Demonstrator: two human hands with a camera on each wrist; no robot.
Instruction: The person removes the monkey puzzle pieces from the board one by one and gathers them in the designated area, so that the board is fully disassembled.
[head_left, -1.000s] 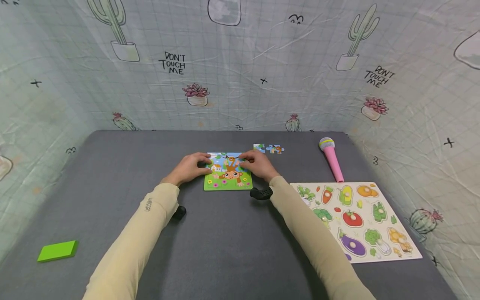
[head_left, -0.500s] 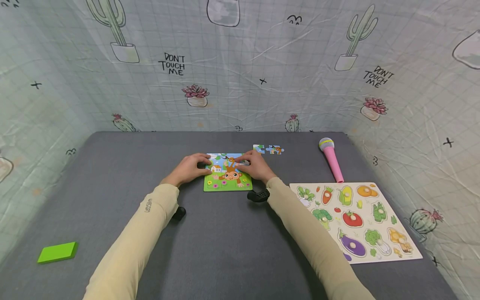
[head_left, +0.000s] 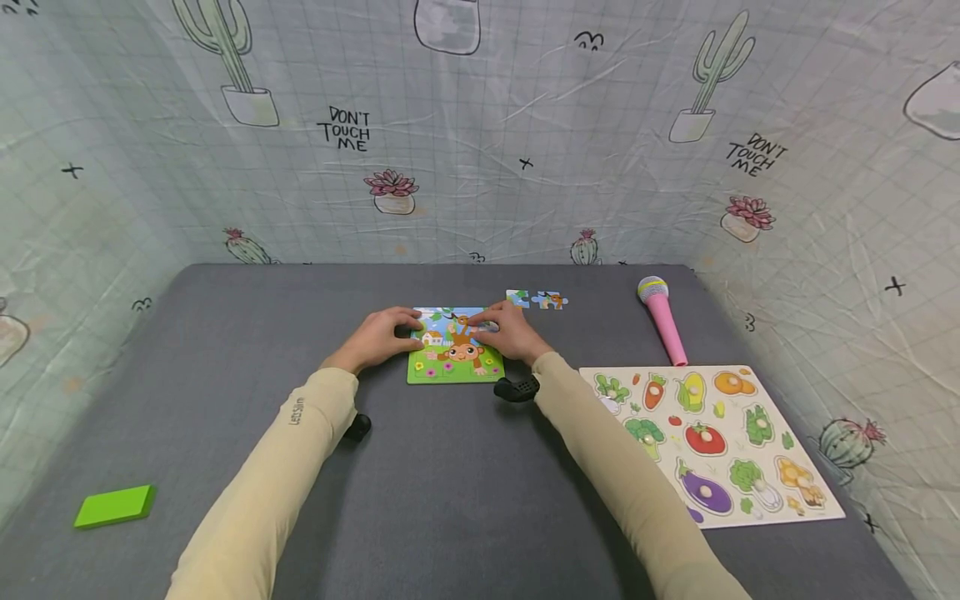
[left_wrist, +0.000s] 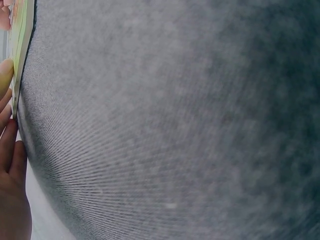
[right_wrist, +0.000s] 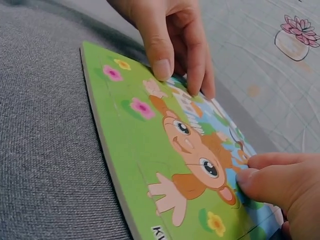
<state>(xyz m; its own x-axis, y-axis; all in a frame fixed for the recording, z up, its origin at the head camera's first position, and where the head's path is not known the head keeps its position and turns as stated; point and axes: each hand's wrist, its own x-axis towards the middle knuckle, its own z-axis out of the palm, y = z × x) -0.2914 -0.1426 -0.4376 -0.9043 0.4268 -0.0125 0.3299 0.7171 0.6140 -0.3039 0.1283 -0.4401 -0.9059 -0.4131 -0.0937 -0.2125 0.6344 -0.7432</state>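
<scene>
A jigsaw puzzle (head_left: 450,367) in a flat board, with a monkey hanging over green grass, lies on the grey table. My left hand (head_left: 378,337) holds its left edge with thumb and fingertips spread along it. At the upper right my right hand (head_left: 513,332) pinches at a puzzle piece with thumb and forefinger. That piece is mostly hidden under the fingers; a pale patch shows beside them. In the right wrist view the right thumb (right_wrist: 260,185) meets the picture by the monkey's body. Two loose jigsaw pieces (head_left: 551,300) lie just behind the right hand.
A vegetable peg puzzle (head_left: 738,517) lies at the right, partly under the right sleeve. Behind it is a pink toy microphone (head_left: 663,321). A green block (head_left: 114,507) sits at the front left. A printed cloth (head_left: 465,125) hangs behind the table.
My right hand has shifted slightly left over the puzzle, then stayed there. My left hand keeps its place at the left edge.
</scene>
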